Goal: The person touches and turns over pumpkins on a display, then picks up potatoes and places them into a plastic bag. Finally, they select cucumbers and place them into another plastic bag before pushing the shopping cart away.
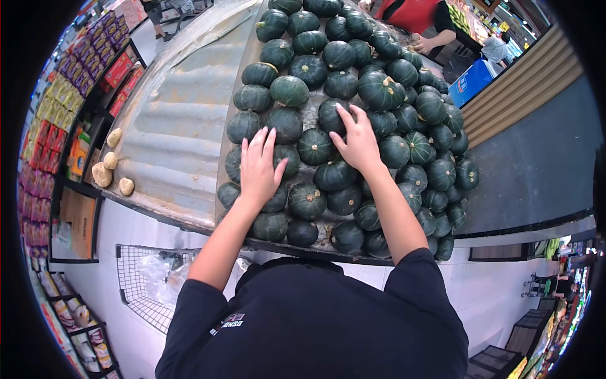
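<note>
Packaged goods (57,120): rows on shelves along the far left edge of the frame.
Pale tubers (110,161): four lie at the left rim of the grey metal stand (170,126), well apart from the squashes.
Wire basket (136,284): lower left, below the stand, with a clear plastic bag inside.
Left hand (259,167): released, palm down, fingers spread flat on the left side of the pile. It grasps nothing, and the fingertips lie between two squashes.
Squash pile (379,91): dark green, filling the centre and right of the stand from the top of the frame to its near edge.
Right hand (358,144): released, fingers stretched flat, grasping nothing. The fingertips rest on one dark squash (329,117) in mid-pile.
Other person's hand (424,44): upper right, at the far end of the pile, below a red top (410,12).
</note>
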`<action>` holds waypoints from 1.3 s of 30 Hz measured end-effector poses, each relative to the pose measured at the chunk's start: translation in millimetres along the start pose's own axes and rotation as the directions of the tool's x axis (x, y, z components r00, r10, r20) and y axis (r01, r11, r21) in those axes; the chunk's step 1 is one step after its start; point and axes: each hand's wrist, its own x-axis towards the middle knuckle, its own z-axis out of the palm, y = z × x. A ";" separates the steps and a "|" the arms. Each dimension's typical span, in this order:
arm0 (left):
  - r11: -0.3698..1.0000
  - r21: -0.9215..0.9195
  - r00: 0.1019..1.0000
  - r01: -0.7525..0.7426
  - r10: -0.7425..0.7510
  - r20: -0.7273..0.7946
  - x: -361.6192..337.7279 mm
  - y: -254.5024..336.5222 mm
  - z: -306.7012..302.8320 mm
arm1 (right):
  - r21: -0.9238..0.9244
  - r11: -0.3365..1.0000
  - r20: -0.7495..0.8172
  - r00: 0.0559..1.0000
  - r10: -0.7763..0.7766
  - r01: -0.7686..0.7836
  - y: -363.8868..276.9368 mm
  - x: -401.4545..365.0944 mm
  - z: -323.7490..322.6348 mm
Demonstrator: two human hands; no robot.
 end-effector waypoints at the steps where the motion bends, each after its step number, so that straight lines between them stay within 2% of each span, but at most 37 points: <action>1: 1.000 -0.030 1.000 -0.007 0.007 -0.002 -11.0 2.9 -8.1 | 0.035 0.998 -0.113 0.992 -0.050 0.054 9.3 2.4 -9.7; 2: 0.999 -0.036 1.000 0.007 -0.007 -0.007 -23.6 5.8 -16.3 | 0.065 0.992 -0.226 0.970 -0.095 0.112 17.8 5.4 -19.8; 3: 0.999 -0.050 1.000 0.014 -0.015 -0.024 -37.9 5.3 -23.0 | 0.012 0.998 -0.370 0.927 -0.060 0.070 23.3 11.3 -30.5; 4: 0.998 -0.065 0.999 0.022 -0.025 -0.039 -52.0 3.7 -29.2 | 0.012 0.999 -0.409 0.912 0.033 -0.031 37.9 16.5 -33.7; 6: 0.994 -0.077 0.994 0.072 -0.078 -0.075 -77.5 1.8 -41.0 | -0.047 0.977 -0.406 0.897 0.173 -0.210 60.3 28.4 -33.9; 7: 0.992 -0.084 0.991 0.099 -0.106 -0.078 -89.0 -0.2 -46.3 | 0.034 0.971 -0.300 0.924 0.237 -0.238 72.3 35.0 -31.8; 8: 0.988 -0.092 0.988 0.127 -0.135 -0.081 -100.0 -2.5 -50.9 | 0.029 0.973 -0.298 0.927 0.228 -0.230 80.9 36.9 -26.6; 10: 0.976 -0.099 0.974 0.196 -0.205 -0.099 -122.8 -5.4 -60.0 | 0.023 0.947 -0.207 0.925 0.319 -0.322 78.5 43.0 -23.9; 12: 0.952 -0.101 0.949 0.288 -0.298 -0.105 -143.4 -4.7 -69.8 | -0.006 0.953 -0.222 0.929 0.295 -0.303 81.0 49.5 -17.0; 14: 0.934 -0.082 0.926 0.348 -0.356 -0.125 -164.3 -7.5 -74.1 | -0.066 0.973 -0.291 0.937 0.192 -0.220 83.4 57.8 -12.5; 16: 0.919 -0.081 0.911 0.386 -0.393 -0.125 -179.2 -6.8 -78.4 | -0.041 0.972 -0.269 0.940 0.211 -0.230 81.1 64.7 -17.6; 18: 0.901 -0.060 0.888 0.429 -0.433 -0.156 -192.0 -7.5 -78.3 | 0.131 0.958 -0.259 0.924 0.282 -0.255 85.0 72.0 -22.8; 20: 0.886 -0.074 0.869 0.457 -0.463 -0.175 -199.3 -3.9 -80.4 | 0.122 0.964 -0.363 0.893 0.265 -0.236 88.7 82.1 -27.9; 22: 0.853 -0.100 0.831 0.511 -0.521 -0.196 -208.5 -2.4 -83.2 | 0.032 0.980 -0.404 0.894 0.192 -0.196 92.5 97.0 -33.6; 23: 0.852 -0.089 0.827 0.516 -0.523 -0.208 -211.3 -1.3 -84.7 | -0.036 0.974 -0.367 0.909 0.195 -0.224 91.9 102.9 -36.0; 26: 0.826 -0.046 0.801 0.561 -0.557 -0.219 -224.0 -0.2 -91.0 | -0.093 0.964 -0.284 0.935 0.213 -0.248 89.2 113.6 -27.4; 32: 0.766 0.016 0.747 0.643 -0.622 -0.235 -268.6 -1.9 -110.7 | -0.008 0.995 -0.234 0.967 0.100 -0.104 97.9 123.2 -2.5; 36: 0.701 0.126 0.709 0.702 -0.671 -0.216 -309.5 0.2 -122.9 | 0.046 0.997 -0.160 0.984 0.072 -0.066 107.0 114.4 -9.4; 39: 0.638 0.251 0.681 0.728 -0.716 -0.154 -334.3 7.5 -128.2 | 0.009 0.999 -0.121 0.992 0.043 -0.042 118.2 106.0 -16.2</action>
